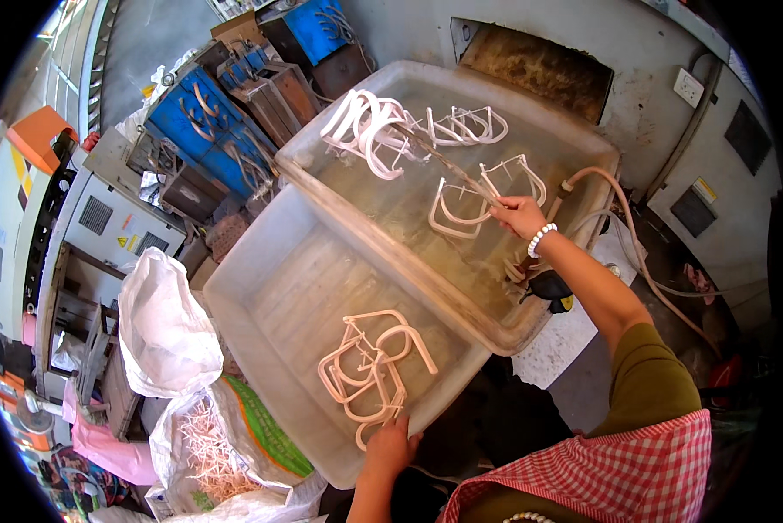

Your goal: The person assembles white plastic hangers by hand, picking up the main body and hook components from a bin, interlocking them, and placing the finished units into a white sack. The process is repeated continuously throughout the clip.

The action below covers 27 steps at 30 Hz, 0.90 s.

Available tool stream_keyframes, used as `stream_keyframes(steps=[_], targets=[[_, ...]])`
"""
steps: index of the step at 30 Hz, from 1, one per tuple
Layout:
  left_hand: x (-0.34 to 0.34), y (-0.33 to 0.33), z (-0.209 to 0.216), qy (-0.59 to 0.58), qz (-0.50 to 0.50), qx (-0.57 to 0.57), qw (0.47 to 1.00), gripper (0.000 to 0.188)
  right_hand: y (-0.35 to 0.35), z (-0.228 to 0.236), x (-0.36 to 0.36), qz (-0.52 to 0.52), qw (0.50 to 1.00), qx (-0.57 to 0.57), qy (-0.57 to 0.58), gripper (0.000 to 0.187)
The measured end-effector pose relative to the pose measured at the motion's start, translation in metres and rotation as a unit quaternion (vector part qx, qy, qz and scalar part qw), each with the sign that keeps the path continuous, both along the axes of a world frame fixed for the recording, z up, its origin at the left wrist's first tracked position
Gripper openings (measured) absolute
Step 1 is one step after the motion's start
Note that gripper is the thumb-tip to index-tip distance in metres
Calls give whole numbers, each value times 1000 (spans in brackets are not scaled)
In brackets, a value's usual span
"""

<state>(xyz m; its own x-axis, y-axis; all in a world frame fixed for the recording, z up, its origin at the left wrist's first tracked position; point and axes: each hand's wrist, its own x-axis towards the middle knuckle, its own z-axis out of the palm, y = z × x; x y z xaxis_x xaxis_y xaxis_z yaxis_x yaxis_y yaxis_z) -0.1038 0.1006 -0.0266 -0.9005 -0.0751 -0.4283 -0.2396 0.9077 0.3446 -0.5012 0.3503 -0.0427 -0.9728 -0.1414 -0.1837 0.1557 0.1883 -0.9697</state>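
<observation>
My right hand [520, 216] is closed around a thin stick [452, 167] that reaches over the far water-filled tub [378, 228]. Around the stick's far end sits a bunch of pale pink moulded plastic frames [365, 122]. More such frames [468, 129] lie in the water beyond, and another pale frame [448, 218] is just left of my right hand. Low in the picture, my left hand [391, 449] grips the near end of tangled pink plastic frames [374, 370] at the rim of the nearer tub [261, 261]. Its fingertips are partly hidden.
A hose [622, 196] runs into the far tub's right side. Behind it stands a grey machine with an opening [535, 70]. At left are a white sack [166, 322] and a bag of thin pink scraps [213, 449]. Blue metal blocks [204, 118] stand farther back.
</observation>
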Motion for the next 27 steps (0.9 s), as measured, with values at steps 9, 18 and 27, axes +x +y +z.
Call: stream_keyframes(steps=[9, 18, 27], targets=[[-1, -4, 6, -35, 23, 4, 999, 51, 7, 68, 30, -1, 998, -69, -9, 22], [2, -9, 9, 17, 15, 18, 1000, 40, 38, 183, 102, 49, 996, -70, 2, 28], [1, -3, 22, 3, 25, 19, 1000, 34, 82, 283, 186, 64, 992, 6, 105, 36]])
